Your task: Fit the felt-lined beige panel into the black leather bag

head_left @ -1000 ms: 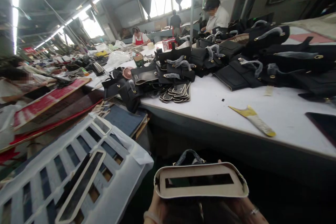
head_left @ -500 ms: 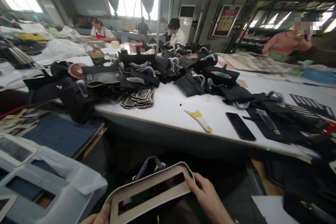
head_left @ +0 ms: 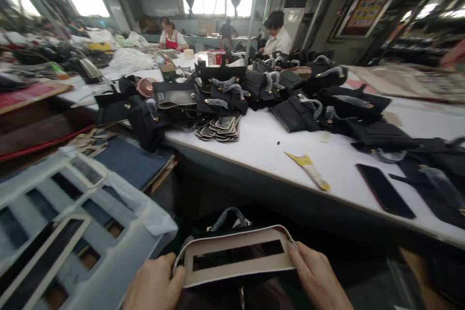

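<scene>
Left hand (head_left: pixel 154 285) and right hand (head_left: pixel 317 278) each pinch an end of the beige cut-out panel (head_left: pixel 236 256), held flat over a black bag (head_left: pixel 232 220) (wrapped handle poking up behind). Looks like mid-fitting; next move probably needs both ends pressed down evenly.

You hold a beige stiffener frame (head_left: pixel 238 257) low in front of you, below the table edge. It is a flat, oblong panel with rounded upper corners and a long, narrow rectangular window cut through its middle, dark behind. It lies nearly level, tilted slightly up toward its far edge, its long side running left to right. It rests across the open top of a black bag (head_left: pixel 232 295), whose wrapped handle (head_left: pixel 228 217) arches up just behind the frame's far edge.
</scene>
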A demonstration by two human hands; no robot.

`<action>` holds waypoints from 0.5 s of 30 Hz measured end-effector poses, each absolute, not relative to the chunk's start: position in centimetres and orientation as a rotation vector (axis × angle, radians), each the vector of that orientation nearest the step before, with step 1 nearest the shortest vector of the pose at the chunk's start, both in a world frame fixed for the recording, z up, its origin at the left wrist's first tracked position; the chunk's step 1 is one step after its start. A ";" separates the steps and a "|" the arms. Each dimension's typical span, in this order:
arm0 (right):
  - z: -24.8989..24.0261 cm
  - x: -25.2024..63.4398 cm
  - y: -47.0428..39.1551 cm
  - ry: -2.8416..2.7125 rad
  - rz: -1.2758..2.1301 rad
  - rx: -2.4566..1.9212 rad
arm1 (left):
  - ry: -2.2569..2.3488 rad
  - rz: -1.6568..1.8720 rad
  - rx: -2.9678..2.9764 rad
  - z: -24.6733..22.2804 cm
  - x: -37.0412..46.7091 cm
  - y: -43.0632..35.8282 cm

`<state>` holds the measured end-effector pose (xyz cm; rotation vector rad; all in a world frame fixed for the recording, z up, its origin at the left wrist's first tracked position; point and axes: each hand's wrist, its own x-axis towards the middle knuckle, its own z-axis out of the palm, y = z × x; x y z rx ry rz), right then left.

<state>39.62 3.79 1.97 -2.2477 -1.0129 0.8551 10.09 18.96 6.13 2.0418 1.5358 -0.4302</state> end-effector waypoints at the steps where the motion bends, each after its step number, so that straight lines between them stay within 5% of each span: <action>1: 1.7 39.8 3.6 -1.016 0.872 -2.247 | 1.577 -0.414 2.030 6.6 10.4 18.7; 8: 0.1 41.7 3.7 -1.100 1.044 -2.235 | 1.734 -0.297 1.994 6.6 11.4 18.2; 15: 2.4 40.1 4.4 -1.092 0.870 -2.243 | 1.514 -0.301 2.040 3.8 9.6 18.5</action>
